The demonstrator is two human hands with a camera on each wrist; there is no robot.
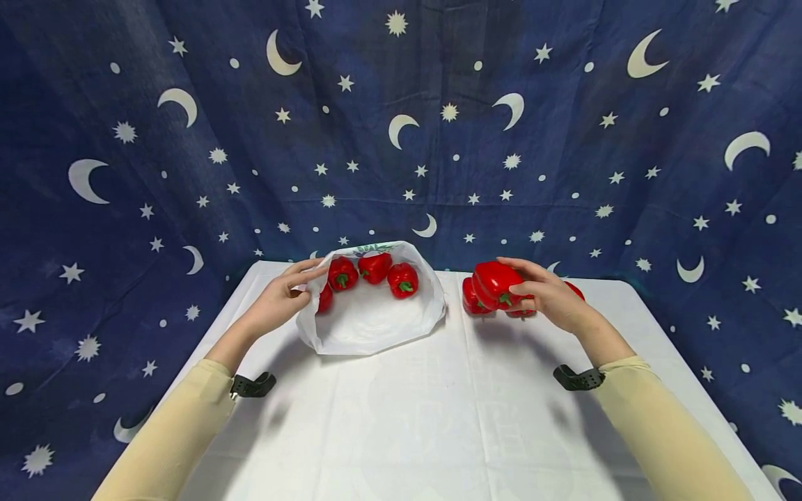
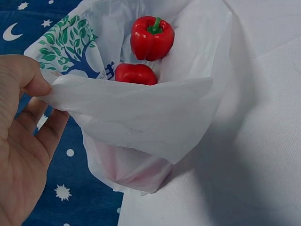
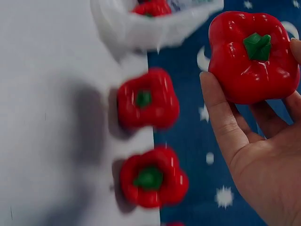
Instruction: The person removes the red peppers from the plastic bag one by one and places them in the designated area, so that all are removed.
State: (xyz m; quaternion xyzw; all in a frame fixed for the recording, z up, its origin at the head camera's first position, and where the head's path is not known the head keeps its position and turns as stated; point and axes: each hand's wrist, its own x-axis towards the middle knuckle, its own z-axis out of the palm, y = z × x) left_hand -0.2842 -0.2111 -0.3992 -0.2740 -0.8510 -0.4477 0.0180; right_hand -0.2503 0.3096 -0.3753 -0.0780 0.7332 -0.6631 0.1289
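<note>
My left hand [image 1: 280,300] pinches the left rim of a white plastic bag [image 1: 370,337], thumb on one side and fingers on the other. The bag lies with its mouth spread toward me; several red bell peppers [image 1: 403,280] with green stems sit inside along its back and left. A green tree print [image 2: 70,44] shows on the bag in the left wrist view. My right hand [image 1: 551,296] grips a red bell pepper [image 3: 254,56] between thumb and fingers, raised over the table to the right of the bag.
Below the right hand, more red bell peppers [image 3: 148,99] stand in a row near the table's back edge, partly hidden by the hand in the head view. A white cloth covers the table [image 1: 407,431]. Behind hangs a dark blue curtain [image 1: 451,153] with moons and stars.
</note>
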